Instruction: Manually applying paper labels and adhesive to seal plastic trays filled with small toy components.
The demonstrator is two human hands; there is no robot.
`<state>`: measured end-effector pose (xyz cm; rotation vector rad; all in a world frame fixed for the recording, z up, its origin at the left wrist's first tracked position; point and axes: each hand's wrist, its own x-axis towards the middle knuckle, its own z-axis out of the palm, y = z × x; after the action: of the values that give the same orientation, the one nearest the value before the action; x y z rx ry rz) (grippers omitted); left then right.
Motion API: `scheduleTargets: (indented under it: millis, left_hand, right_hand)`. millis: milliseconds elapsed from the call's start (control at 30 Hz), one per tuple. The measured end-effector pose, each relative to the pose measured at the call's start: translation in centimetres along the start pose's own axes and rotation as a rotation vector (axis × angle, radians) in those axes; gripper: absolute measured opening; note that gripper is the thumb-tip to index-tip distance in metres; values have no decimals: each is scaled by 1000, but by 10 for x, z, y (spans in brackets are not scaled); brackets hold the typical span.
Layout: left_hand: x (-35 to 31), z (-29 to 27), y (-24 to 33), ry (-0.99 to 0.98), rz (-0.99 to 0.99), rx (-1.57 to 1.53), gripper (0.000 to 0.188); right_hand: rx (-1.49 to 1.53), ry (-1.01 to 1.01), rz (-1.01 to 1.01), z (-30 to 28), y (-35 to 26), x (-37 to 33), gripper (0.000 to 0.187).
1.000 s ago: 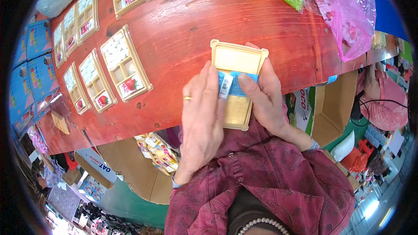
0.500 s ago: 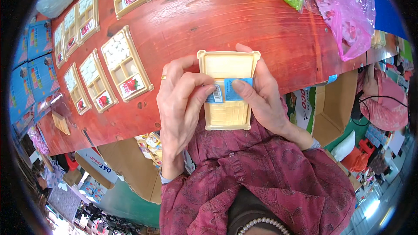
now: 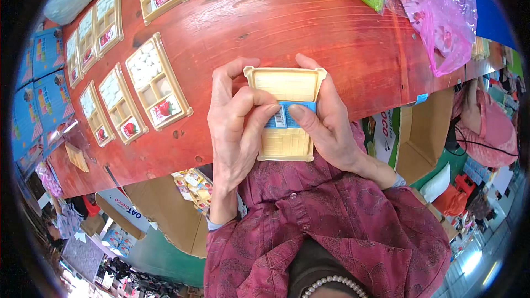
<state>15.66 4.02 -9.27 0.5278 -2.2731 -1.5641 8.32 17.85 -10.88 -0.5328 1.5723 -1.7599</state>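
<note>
A pale yellow plastic tray [image 3: 287, 146] is held upright between my hands above the table's near edge, its woven-patterned face turned toward me. A blue paper band [image 3: 308, 106] with a barcode patch lies across its middle. My left hand [image 3: 234, 124] has thumb and forefinger closed on the band's left part, with other fingers behind the tray's left side. My right hand [image 3: 334, 129] grips the right side, its thumb pressing the band near the middle. The parts of the fingers behind the tray are hidden.
Several divided trays [image 3: 157, 83] with white pieces and strawberry cards stand on the red table [image 3: 232, 33] at the left. Blue boxes [image 3: 52, 99] are stacked at the far left. Pink plastic bags [image 3: 441, 16] lie at the back right. Open cartons [image 3: 422, 138] stand below the near edge.
The band's two ends have come together, the left one sliding right to meet the part under my right thumb. The tray has shifted slightly left, and my left hand has moved right.
</note>
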Motion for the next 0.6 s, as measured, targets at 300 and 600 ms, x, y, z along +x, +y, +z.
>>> scheduleTargets:
  millis: [300, 600]
  left_hand:
    - [2, 8, -8, 31, 78, 39, 11]
    - [-2, 10, -12, 87, 170, 47, 15]
  right_hand:
    - [18, -38, 57, -4, -1, 2, 59]
    - [83, -55, 79, -5, 2, 4, 64]
